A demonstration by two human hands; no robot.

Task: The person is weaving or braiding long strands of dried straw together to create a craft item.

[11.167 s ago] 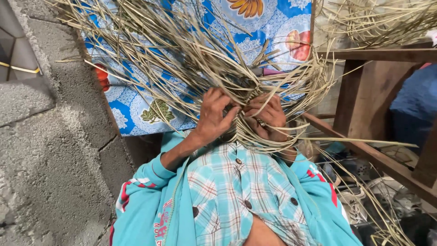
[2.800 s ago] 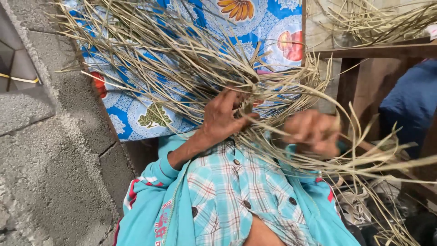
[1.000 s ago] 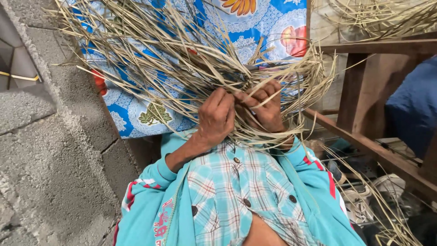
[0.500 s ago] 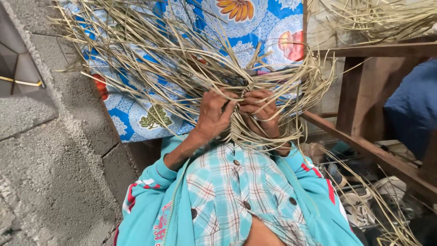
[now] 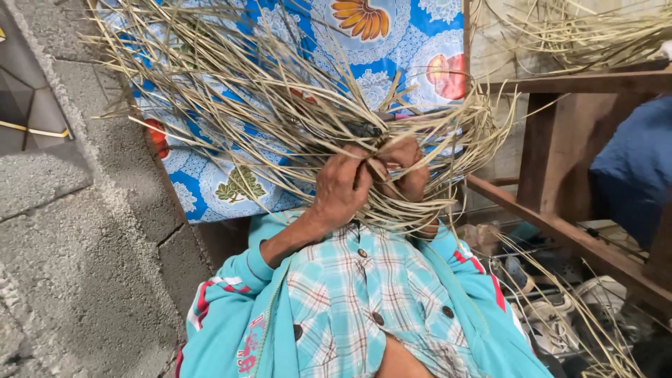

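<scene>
Here I see no real container, only a half-woven piece of dried palm-leaf strips (image 5: 420, 203) held against the chest, with its loose strip ends (image 5: 231, 91) fanning out up and to the left across a blue floral cloth (image 5: 392, 42). The woven part curves under both hands and sits just above a checked turquoise shirt (image 5: 357, 294).

My left hand (image 5: 339, 189) comes up from a turquoise jacket sleeve (image 5: 224, 301), wrist bent, knuckles toward the camera, fingers curled tight and pinching a few strips at the middle of the weave. The right hand (image 5: 404, 168) sits just beside it, touching it at the fingertips, also curled and gripping strips; its wrist is buried under the looping strips, so I cannot follow the forearm.

Exactly which strips each hand pinches I cannot tell, as the tangle covers the fingertips. A wooden frame (image 5: 560, 217) crosses the right side, with another heap of strips (image 5: 581, 31) on its top board, cut off by the upper edge. Below the frame lie some pale shoes (image 5: 560, 322), partly hidden by stray strips. A rough concrete block wall (image 5: 84, 224) fills the left.
</scene>
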